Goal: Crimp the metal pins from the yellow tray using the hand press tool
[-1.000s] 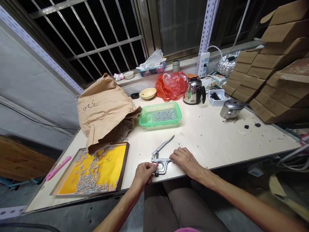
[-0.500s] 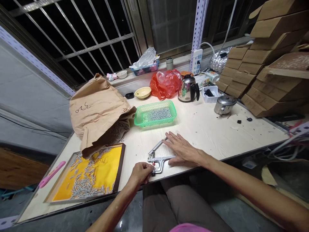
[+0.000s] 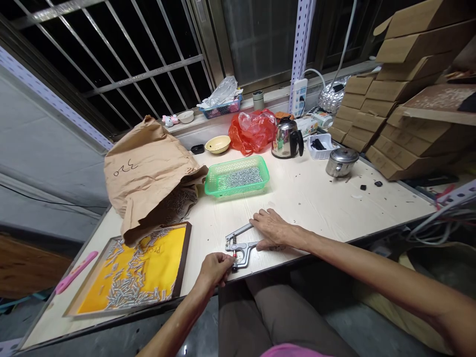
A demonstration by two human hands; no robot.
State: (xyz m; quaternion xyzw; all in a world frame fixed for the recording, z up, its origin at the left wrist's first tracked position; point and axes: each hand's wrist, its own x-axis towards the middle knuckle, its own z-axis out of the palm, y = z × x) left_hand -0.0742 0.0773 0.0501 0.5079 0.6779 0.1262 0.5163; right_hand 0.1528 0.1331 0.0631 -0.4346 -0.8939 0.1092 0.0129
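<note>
Grey metal snap-fastener pliers (image 3: 243,248) lie at the front edge of the table, jaws toward the left, with a spring and a small red part near the jaw. My right hand (image 3: 273,229) is closed around the handles, its fingers curled over the upper one. My left hand (image 3: 217,267) pinches at the jaw end; whatever is between its fingertips is too small to make out. To the left, a shallow tray (image 3: 186,258) with a yellow lining holds many small metal pins (image 3: 128,285). Behind the pliers stands a green plastic basket (image 3: 236,191) with more metal pins.
An open brown paper bag (image 3: 148,168) leans over the tray's back. A pink-handled tool (image 3: 76,272) lies at the left. Farther back are a yellow bowl (image 3: 217,144), red plastic bag (image 3: 253,131), kettle (image 3: 286,139) and steel pot (image 3: 342,162). Cardboard boxes (image 3: 405,109) are stacked right.
My right hand has gone from spread fingers to curled around the pliers' handles. My left hand stays at the jaw. The whole view has shifted slightly.
</note>
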